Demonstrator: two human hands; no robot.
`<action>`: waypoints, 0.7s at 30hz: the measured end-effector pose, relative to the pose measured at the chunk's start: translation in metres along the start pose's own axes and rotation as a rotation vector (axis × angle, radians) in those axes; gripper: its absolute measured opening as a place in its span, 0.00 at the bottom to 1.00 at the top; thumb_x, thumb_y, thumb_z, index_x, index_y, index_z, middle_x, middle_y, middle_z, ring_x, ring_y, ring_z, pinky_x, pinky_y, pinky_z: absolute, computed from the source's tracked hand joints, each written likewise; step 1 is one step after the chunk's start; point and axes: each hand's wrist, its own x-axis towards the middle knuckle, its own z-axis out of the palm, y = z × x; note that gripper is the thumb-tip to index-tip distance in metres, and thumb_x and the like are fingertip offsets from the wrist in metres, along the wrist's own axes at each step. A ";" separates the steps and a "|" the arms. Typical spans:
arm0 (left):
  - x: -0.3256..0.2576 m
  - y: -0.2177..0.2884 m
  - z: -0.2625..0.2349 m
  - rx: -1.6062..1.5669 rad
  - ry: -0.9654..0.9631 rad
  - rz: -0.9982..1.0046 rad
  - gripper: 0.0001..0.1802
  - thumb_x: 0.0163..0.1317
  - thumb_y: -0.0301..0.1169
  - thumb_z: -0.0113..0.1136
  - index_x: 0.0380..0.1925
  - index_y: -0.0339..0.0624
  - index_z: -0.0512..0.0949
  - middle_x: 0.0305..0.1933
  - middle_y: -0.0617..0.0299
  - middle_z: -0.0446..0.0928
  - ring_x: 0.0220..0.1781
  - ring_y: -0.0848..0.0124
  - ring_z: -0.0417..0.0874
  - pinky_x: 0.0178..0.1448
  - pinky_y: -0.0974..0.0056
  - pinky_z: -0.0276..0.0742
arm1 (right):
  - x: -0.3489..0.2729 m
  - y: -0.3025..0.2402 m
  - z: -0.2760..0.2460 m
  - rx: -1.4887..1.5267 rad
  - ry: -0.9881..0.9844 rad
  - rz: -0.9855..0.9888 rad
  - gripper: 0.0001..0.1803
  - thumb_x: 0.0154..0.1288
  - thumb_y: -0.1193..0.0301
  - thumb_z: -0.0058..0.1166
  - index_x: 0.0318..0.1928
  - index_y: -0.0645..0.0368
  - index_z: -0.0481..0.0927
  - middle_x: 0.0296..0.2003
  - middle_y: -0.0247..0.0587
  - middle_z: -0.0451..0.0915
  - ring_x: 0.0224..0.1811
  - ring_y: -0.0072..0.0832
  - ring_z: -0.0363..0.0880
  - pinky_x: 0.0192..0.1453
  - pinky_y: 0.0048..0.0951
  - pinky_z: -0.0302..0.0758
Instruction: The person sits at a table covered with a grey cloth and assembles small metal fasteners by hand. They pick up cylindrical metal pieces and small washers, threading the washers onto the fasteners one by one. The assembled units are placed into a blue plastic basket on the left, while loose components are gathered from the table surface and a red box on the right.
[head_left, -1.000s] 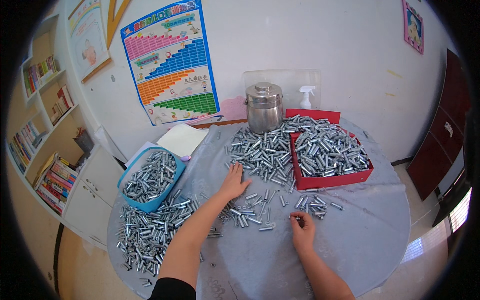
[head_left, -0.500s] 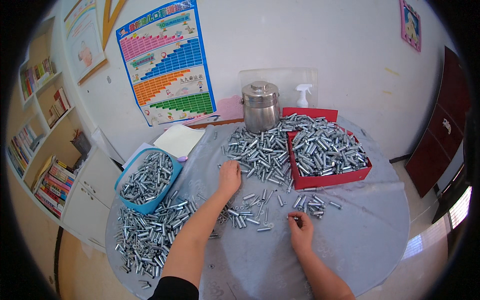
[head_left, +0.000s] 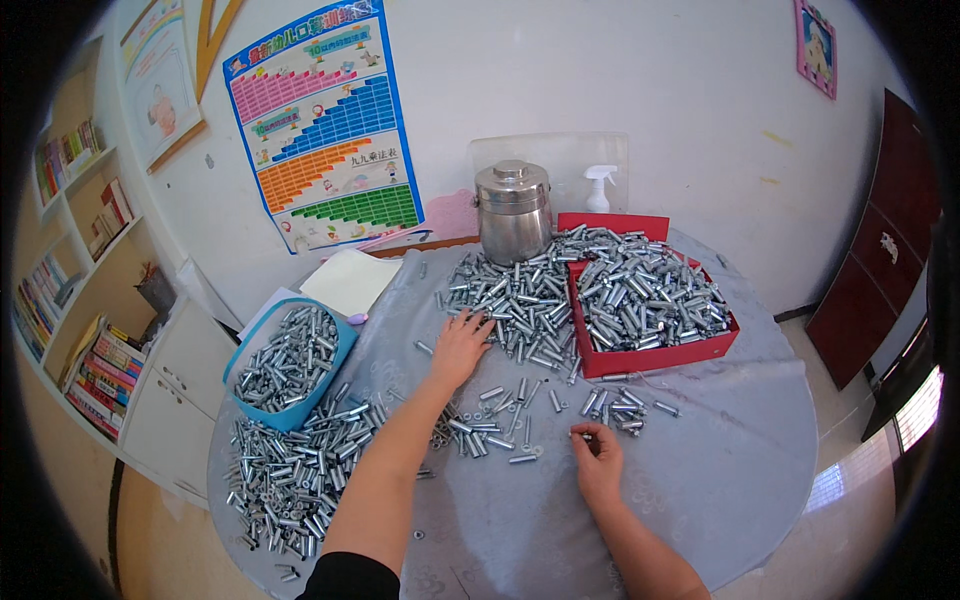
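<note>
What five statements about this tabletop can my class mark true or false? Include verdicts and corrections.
1. The rectangular red box and rounded blue tub both hold silver metal parts. True.
2. The box stands left of the tub. False: it stands to the tub's right.
3. The left hand is nearer the shiny steel canister than the right hand is. True.
4. The right hand lies flat. False: it is curled.
5. The white plastic spray bottle stands upright. True.
</note>
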 end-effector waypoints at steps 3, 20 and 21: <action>-0.005 -0.016 0.004 0.080 0.023 -0.086 0.24 0.52 0.36 0.61 0.51 0.50 0.74 0.56 0.56 0.71 0.61 0.56 0.66 0.62 0.51 0.60 | 0.000 0.000 -0.001 -0.012 -0.015 0.012 0.04 0.58 0.76 0.55 0.36 0.60 0.78 0.27 0.28 0.75 0.26 0.14 0.66 0.31 0.17 0.65; -0.032 -0.040 -0.027 -0.210 0.078 -0.514 0.18 0.53 0.32 0.60 0.44 0.36 0.76 0.46 0.45 0.74 0.46 0.53 0.76 0.47 0.56 0.71 | -0.002 -0.005 0.001 -0.019 0.006 0.021 0.04 0.58 0.76 0.55 0.35 0.60 0.78 0.27 0.28 0.74 0.26 0.14 0.67 0.31 0.17 0.65; -0.037 -0.035 -0.041 -0.252 0.060 -0.569 0.19 0.54 0.33 0.60 0.44 0.34 0.76 0.44 0.45 0.75 0.44 0.53 0.76 0.45 0.56 0.72 | -0.003 -0.006 0.002 -0.023 0.008 0.016 0.04 0.58 0.76 0.55 0.35 0.60 0.78 0.27 0.28 0.74 0.26 0.14 0.67 0.31 0.17 0.65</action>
